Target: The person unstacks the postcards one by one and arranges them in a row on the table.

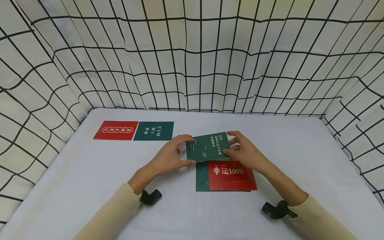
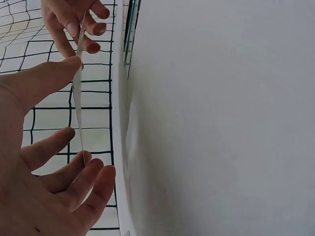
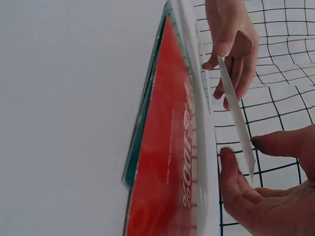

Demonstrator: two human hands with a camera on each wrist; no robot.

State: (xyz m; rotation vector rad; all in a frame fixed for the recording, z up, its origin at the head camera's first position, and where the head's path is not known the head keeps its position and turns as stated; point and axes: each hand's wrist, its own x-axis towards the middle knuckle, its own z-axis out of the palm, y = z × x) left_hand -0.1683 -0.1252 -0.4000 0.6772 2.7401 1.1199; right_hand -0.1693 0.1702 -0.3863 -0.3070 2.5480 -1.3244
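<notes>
Left hand [image 1: 171, 151]: loosely spread, grips the left end of a green rectangular paper card [image 1: 207, 150].
Right hand [image 1: 246, 151]: pinches the right end, thumb on top.
Held card: lifted between both, touching each; long axis sideways.
Lower red rectangular card [image 1: 231, 181]: rests nearer the body, overlapping a dark-green card [image 1: 202, 178].
Far-left red card [image 1: 115, 125] and dark-green neighbour [image 1: 165, 135]: lie well apart.
Black-gridded white wall [image 1: 192, 60]: stands behind.
</notes>
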